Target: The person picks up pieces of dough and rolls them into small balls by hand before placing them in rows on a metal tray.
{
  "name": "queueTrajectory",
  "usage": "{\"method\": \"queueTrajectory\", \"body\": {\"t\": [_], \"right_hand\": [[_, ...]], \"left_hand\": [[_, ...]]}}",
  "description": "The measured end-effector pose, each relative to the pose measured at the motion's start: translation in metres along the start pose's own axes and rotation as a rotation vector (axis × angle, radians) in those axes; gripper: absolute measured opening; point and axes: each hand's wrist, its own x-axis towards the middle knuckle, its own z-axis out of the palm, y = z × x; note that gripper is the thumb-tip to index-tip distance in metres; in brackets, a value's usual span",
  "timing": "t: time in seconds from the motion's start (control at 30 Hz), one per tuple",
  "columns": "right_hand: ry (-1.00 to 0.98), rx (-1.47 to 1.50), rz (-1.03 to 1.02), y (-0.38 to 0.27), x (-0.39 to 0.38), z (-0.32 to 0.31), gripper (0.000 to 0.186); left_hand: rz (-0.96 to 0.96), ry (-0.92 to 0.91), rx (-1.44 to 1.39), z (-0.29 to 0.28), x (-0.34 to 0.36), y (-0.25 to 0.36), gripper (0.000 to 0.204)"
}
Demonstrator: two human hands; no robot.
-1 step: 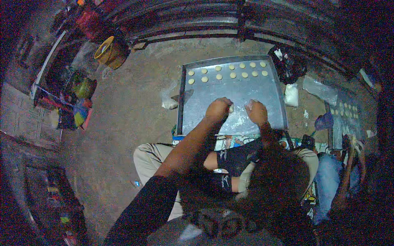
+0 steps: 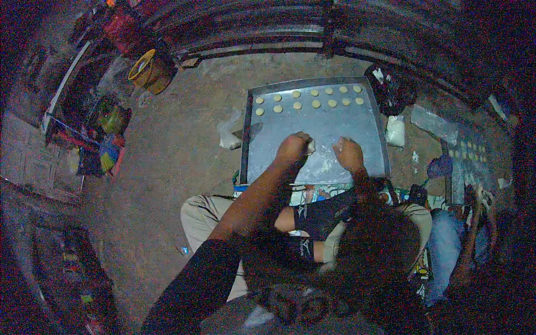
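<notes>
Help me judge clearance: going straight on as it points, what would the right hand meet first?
Probably the nearer row of dough discs on the metal tray, though depth is unclear.

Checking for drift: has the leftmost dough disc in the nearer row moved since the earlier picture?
No: the leftmost dough disc shows no visible shift against the metal tray's left rim.

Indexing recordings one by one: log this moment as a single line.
left hand: closed on pale lump | right hand: curled over tray, grip unclear | tray: two rows of pale rounds at far side
</notes>
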Motion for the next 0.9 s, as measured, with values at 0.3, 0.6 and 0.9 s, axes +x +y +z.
{"method": "queueTrajectory", "body": {"t": [0.3,0.6,0.9], "right_hand": [[0.006,0.011,0.075,-0.001,0.001,0.001,0.034],[0.134,0.122,0.089,0.013,0.008,0.008,0.032],[0.174,0.227,0.132,0.027,0.007,-0.025,0.026]], "left_hand": [[0.167,-0.538,-0.187,-0.056,-0.063,-0.039,0.037],[0.311,-0.187,-0.002,0.027,-0.011,0.017,0.030],[0.102,-0.137,-0.329,-0.017,0.006,0.040,0.026]]}}
